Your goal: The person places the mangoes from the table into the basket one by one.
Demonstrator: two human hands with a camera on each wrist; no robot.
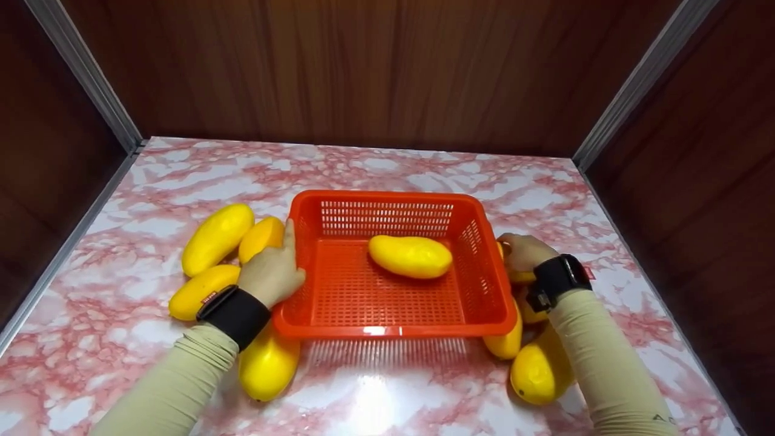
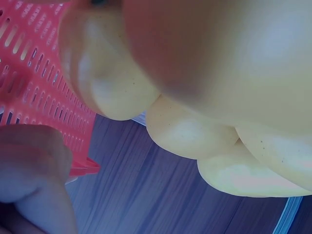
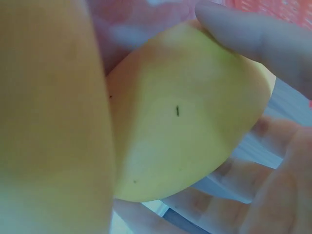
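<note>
**Both hands crowd the basket's sides**

Centre frame, the red basket [image 1: 387, 315] holds 1 mango [image 1: 410, 256]. Left hand [image 1: 271, 272] rests against its left rim, fingers together, mangoes packed behind. Right hand [image 1: 524, 253] curls round a mango [image 3: 195, 117] at the right wall, mostly hidden. Open marble [image 1: 375, 160] lies beyond; the wrist views are blurred.

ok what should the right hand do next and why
Probably lift the mango it grips over the basket wall and set it inside. The right hand already has fingers curled round that fruit just outside the basket, where only one mango lies with bare floor around it.
</note>
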